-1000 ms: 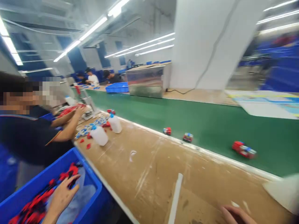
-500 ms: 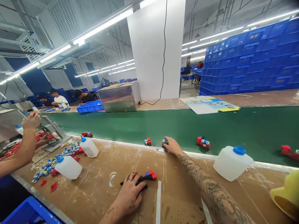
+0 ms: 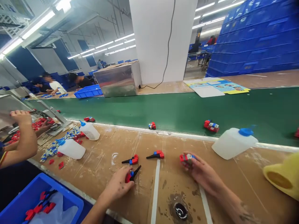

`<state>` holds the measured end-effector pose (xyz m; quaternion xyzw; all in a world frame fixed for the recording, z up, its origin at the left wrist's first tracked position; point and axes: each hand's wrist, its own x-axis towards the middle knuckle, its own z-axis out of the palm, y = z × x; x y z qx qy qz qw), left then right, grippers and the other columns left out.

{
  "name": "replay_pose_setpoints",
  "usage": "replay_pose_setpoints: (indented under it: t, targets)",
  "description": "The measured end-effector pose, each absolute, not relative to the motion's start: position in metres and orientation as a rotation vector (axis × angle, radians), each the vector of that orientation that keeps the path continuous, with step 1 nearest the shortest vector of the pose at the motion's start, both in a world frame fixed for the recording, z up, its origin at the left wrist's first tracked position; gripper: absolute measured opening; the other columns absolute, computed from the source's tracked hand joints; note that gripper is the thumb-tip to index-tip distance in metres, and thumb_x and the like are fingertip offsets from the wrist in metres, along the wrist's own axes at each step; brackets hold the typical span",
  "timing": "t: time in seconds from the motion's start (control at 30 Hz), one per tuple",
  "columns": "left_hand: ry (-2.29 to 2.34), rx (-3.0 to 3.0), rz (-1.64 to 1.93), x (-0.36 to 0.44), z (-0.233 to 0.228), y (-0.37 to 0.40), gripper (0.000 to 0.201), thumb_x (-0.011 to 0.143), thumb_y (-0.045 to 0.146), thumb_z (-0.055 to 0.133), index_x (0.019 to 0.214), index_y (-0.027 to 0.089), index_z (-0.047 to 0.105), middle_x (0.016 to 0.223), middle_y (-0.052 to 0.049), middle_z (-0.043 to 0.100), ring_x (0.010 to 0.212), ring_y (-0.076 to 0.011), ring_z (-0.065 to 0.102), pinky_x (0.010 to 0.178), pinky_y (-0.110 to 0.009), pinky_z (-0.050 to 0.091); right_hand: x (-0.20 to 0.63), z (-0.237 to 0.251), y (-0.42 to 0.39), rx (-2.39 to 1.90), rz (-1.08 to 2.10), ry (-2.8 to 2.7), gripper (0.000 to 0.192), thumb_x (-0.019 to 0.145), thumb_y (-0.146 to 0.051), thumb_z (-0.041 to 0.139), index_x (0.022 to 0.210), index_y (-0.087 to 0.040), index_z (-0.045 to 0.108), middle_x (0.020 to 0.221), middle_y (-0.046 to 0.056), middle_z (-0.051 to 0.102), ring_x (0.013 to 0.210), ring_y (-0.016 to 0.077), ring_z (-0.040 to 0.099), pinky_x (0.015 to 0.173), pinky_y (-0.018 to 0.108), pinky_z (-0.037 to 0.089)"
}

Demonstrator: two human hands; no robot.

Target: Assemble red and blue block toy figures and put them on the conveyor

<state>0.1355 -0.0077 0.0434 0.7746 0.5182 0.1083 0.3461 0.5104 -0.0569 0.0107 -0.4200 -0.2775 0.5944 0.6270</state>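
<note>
Red-blue pieces (image 3: 159, 154) on worktop (image 3: 130, 140), pillar (image 3: 154, 43) beyond

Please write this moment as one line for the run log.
left hand: touches part | right hand: holds toy | table: two more parts nearby

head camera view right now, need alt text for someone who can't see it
A person's right hand holds a small red, white and blue piece above a brown workbench, while the left hand touches a red, blue and black part, with two similar parts lying nearby. Beyond the workbench, more small red-and-white pieces sit on a green belt.
</note>
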Motion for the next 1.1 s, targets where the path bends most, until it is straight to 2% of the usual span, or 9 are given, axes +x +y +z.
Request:
replay_pose_setpoints:
  t: [0.17, 0.33, 0.43, 0.53, 0.67, 0.77, 0.87, 0.97, 1.1]
  targets:
    - [0.939, 1.090, 0.554, 0.152, 0.037, -0.020, 0.050, 0.062, 0.039, 0.085, 0.102, 0.014, 0.066, 0.088, -0.007, 0.066, 0.079, -0.0183, 0.062, 0.061, -0.021, 0.045, 0.494, 0.016, -0.117, -0.657, 1.577, -0.412, 0.038, 0.076, -0.041, 0.084, 0.108, -0.024, 0.076, 0.104, 0.008, 0.074, 0.095, 0.0202, 0.066, 0.084, 0.031, 0.052]
    - [0.915, 0.876, 0.740, 0.191, 0.033, -0.031, 0.046, 0.062, 0.036, 0.090, 0.086, 0.019, 0.054, 0.080, -0.001, 0.062, 0.065, -0.0127, 0.062, 0.038, -0.013, 0.025, 0.494, 0.018, -0.125, -0.499, 1.637, -0.469, 0.063, 0.066, -0.030, 0.091, 0.125, -0.022, 0.068, 0.104, 0.006, 0.072, 0.096, 0.0190, 0.066, 0.090, 0.031, 0.050]
    - [0.961, 0.864, 0.812, 0.211, 0.040, -0.030, 0.043, 0.067, 0.031, 0.087, 0.096, 0.018, 0.057, 0.093, -0.006, 0.067, 0.078, -0.0192, 0.069, 0.042, -0.015, 0.037, 0.494, 0.017, -0.123, -0.543, 1.667, -0.503, 0.067, 0.062, -0.030, 0.093, 0.123, -0.020, 0.069, 0.105, 0.006, 0.072, 0.098, 0.0202, 0.065, 0.096, 0.033, 0.046]
    - [0.859, 0.815, 0.790, 0.214, 0.049, -0.035, 0.044, 0.074, 0.029, 0.080, 0.111, 0.016, 0.060, 0.106, -0.012, 0.069, 0.106, -0.0276, 0.067, 0.077, -0.028, 0.057, 0.494, 0.014, -0.121, -0.623, 1.634, -0.549, 0.065, 0.056, -0.029, 0.095, 0.116, -0.020, 0.072, 0.103, 0.006, 0.072, 0.097, 0.0208, 0.064, 0.097, 0.033, 0.043]
    - [0.733, 0.915, 0.611, 0.200, 0.063, -0.052, 0.050, 0.082, 0.032, 0.075, 0.128, 0.020, 0.059, 0.129, -0.013, 0.063, 0.130, -0.0323, 0.053, 0.110, -0.045, 0.043, 0.499, 0.013, -0.119, -0.710, 1.512, -0.580, 0.059, 0.054, -0.030, 0.095, 0.109, -0.021, 0.075, 0.101, 0.005, 0.071, 0.088, 0.0193, 0.060, 0.083, 0.029, 0.045]
    - [0.771, 1.047, 0.451, 0.188, 0.067, -0.059, 0.050, 0.085, 0.039, 0.074, 0.129, 0.023, 0.058, 0.127, -0.012, 0.063, 0.127, -0.0314, 0.056, 0.103, -0.042, 0.050, 0.502, 0.015, -0.119, -0.717, 1.483, -0.556, 0.060, 0.052, -0.030, 0.095, 0.108, -0.022, 0.075, 0.100, 0.004, 0.070, 0.084, 0.0183, 0.057, 0.075, 0.028, 0.043]
    - [0.913, 1.191, 0.355, 0.182, 0.062, -0.052, 0.047, 0.085, 0.048, 0.072, 0.121, 0.022, 0.058, 0.111, -0.009, 0.065, 0.098, -0.0252, 0.071, 0.067, -0.029, 0.060, 0.502, 0.017, -0.119, -0.698, 1.481, -0.534, 0.059, 0.051, -0.031, 0.096, 0.106, -0.022, 0.076, 0.097, 0.004, 0.070, 0.082, 0.0179, 0.056, 0.074, 0.028, 0.042]
    - [1.074, 1.446, 0.390, 0.176, 0.050, -0.034, 0.044, 0.089, 0.059, 0.060, 0.107, 0.019, 0.054, 0.105, -0.008, 0.064, 0.060, -0.0158, 0.066, 0.037, -0.020, 0.045, 0.501, 0.018, -0.120, -0.688, 1.473, -0.521, 0.058, 0.051, -0.032, 0.096, 0.105, -0.022, 0.076, 0.096, 0.004, 0.070, 0.082, 0.0176, 0.056, 0.074, 0.028, 0.042]
    - [1.313, 2.210, 0.423, 0.164, 0.040, -0.011, 0.037, 0.095, 0.050, 0.052, 0.117, 0.021, 0.061, 0.092, -0.007, 0.070, 0.067, -0.0194, 0.067, 0.061, -0.029, 0.054, 0.502, 0.016, -0.119, -0.684, 1.468, -0.498, 0.057, 0.052, -0.031, 0.096, 0.105, -0.023, 0.076, 0.097, 0.003, 0.070, 0.082, 0.0170, 0.057, 0.072, 0.027, 0.043]
